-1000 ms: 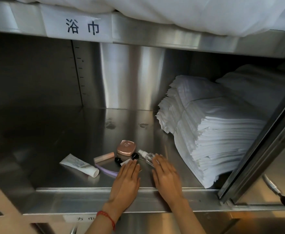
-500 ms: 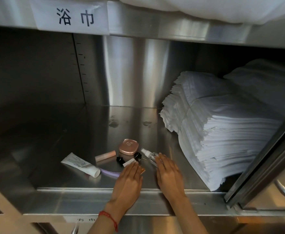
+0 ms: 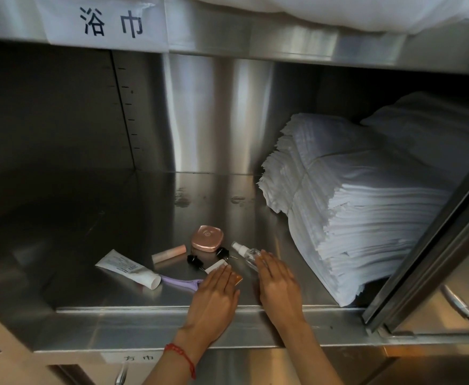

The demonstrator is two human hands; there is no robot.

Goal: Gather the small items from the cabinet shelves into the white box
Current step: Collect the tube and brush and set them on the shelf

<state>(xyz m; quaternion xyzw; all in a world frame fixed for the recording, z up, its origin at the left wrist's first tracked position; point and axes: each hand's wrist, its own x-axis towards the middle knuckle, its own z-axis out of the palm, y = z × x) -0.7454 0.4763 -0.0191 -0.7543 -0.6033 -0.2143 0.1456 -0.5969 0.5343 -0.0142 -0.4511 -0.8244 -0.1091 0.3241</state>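
Small items lie near the front of the steel shelf (image 3: 102, 223): a white tube (image 3: 127, 268), a pink stick (image 3: 169, 253), a rose-gold compact (image 3: 207, 238), two black droppers (image 3: 194, 261), a purple razor (image 3: 179, 282), a small white box piece (image 3: 216, 265) and a clear spray bottle (image 3: 246, 252). My left hand (image 3: 214, 298) lies flat, fingers together, fingertips over the white piece and a small orange item (image 3: 238, 279). My right hand (image 3: 279, 287) lies flat beside it, fingertips touching the spray bottle's body. Neither hand grips anything. The white box is not in view.
A tall stack of folded white towels (image 3: 366, 207) fills the shelf's right side. A sliding steel door (image 3: 433, 245) with a handle (image 3: 466, 312) stands at right. The upper shelf edge (image 3: 255, 37) carries a paper label (image 3: 108, 23), with white linen above.
Both hands have stayed flat on the shelf front, edging slightly forward towards the items. The camera has dipped a little. Nothing was picked up.
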